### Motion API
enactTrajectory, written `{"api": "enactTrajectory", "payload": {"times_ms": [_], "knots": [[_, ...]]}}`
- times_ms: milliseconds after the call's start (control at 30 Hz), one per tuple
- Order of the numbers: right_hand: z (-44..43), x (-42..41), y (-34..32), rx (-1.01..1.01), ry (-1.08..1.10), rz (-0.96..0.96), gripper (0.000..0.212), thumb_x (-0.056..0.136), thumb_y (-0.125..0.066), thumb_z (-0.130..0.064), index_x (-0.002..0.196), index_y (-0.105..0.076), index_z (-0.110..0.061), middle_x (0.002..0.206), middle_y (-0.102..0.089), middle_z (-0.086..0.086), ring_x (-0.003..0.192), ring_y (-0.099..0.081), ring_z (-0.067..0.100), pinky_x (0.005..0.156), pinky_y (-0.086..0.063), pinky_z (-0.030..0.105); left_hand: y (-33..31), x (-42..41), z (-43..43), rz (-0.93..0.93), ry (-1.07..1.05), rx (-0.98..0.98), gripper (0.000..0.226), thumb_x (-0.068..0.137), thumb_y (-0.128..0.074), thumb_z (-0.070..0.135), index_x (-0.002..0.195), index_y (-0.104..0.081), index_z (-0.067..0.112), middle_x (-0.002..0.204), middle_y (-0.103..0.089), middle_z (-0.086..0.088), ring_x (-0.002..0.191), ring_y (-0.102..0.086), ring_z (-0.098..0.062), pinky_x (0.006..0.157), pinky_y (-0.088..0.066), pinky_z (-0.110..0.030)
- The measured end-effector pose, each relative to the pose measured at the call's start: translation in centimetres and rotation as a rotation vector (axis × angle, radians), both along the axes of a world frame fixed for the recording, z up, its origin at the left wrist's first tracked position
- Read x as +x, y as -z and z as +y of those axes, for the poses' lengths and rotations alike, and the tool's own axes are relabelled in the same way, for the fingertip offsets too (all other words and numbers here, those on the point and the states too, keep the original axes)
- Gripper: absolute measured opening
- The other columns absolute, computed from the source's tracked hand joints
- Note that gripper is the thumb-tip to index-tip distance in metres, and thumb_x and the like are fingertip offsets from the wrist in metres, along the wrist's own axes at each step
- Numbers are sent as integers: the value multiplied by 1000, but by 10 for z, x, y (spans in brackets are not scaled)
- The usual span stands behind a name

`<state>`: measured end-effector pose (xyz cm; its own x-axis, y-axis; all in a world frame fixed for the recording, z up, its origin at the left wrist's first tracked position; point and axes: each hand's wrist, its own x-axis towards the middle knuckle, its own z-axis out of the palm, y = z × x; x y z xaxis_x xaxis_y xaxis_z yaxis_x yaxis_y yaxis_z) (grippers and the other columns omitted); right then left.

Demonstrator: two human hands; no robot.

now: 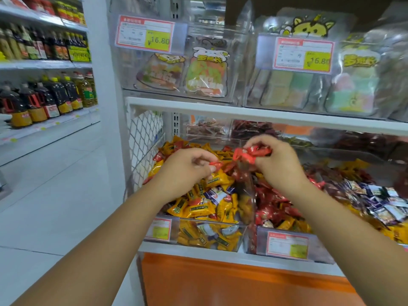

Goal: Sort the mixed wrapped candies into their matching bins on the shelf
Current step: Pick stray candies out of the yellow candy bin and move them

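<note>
two hands, red candies held above the yellow and red bins

two bare hands are raised over the front row of the lower shelf. the left hand [187, 167] pinches one red candy [216, 164] between thumb and fingertips. its long axis runs nearly level, left to right, with the free end pointing toward the other hand. the right hand [279, 165] has its fingers curled round a red bunch [251, 153] of wrapped candies, perhaps two or three, though motion blur smears the wrappers too much for a sure count. that bunch also lies roughly level across the view, its crimped end toward the left hand. both lots hang above the clear divider [250, 195] between two bins, near one another; whether they touch cannot be told.

three heaps show below. the left bin [212, 236] holds mostly yellow packets, with a few purple-white and red ones mixed in. the middle bin [259, 237] holds mostly red ones. to the right lies a pile of purple-white packets [379, 202] over yellow. four price tags [144, 33] are visible, two on the upper bins and two on the lower fronts. bottles [50, 96] line the shelves at left.
</note>
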<state>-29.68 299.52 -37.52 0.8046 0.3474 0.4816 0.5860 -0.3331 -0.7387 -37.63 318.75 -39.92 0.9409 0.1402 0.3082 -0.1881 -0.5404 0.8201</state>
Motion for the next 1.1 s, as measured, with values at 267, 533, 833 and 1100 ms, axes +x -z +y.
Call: {"api": "enactTrajectory", "payload": {"times_ms": [267, 533, 833, 1100], "knots": [[-78, 55, 8, -332, 214, 71, 23, 74, -78, -10, 87, -67, -26, 77, -65, -3, 64, -59, 13, 58, -48, 23, -2, 41, -83, -97, 22, 112, 18, 86, -70, 27, 104, -72, 25, 83, -64, 13, 64, -52, 12, 59, -37, -5], [-102, 67, 21, -296, 140, 92, 23, 72, -83, -30, 87, -67, -37, 101, -69, -12, 97, -62, 7, 89, -49, 29, 5, 54, -101, -97, -17, 241, 22, 87, -69, 28, 109, -70, 29, 82, -56, 23, 68, -49, 4, 61, -34, -7], [-68, 30, -13, -377, -3, -32, 16, 81, -76, -23, 86, -68, -37, 91, -68, -18, 87, -61, 2, 78, -44, 19, 3, 9, -21, 163, 16, 364, 19, 85, -72, 31, 103, -70, 34, 95, -65, 20, 83, -57, 5, 64, -40, -10], [43, -6, 2, -1123, -444, 19, 28, 85, -71, -20, 113, -69, -24, 104, -69, -10, 97, -62, 8, 87, -50, 25, 32, -26, 44, 319, 13, 406, 28, 77, -78, 32, 104, -72, 30, 94, -63, 20, 79, -55, 8, 66, -39, -5]]}}
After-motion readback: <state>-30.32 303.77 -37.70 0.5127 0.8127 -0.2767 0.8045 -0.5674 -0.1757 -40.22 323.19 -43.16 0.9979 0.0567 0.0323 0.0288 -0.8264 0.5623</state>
